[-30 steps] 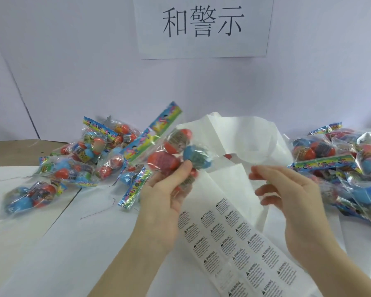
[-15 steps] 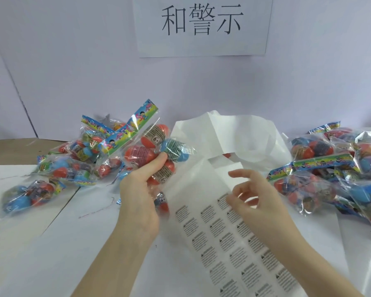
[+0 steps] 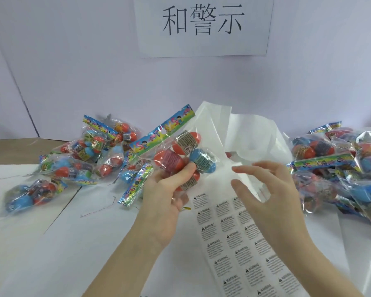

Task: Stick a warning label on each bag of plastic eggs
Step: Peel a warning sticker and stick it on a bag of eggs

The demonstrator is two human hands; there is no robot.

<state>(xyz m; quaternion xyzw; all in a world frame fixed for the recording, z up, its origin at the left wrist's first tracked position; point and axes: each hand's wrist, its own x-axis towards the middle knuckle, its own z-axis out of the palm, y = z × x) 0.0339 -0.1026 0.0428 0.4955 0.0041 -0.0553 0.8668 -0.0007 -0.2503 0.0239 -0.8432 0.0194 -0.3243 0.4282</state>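
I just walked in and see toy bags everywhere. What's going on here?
A person is labelling bags of plastic eggs. The left hand holds one bag up over the label sheet. The right hand hovers open above the sheet, holding nothing that I can see. More bags lie in a left pile and a right pile.
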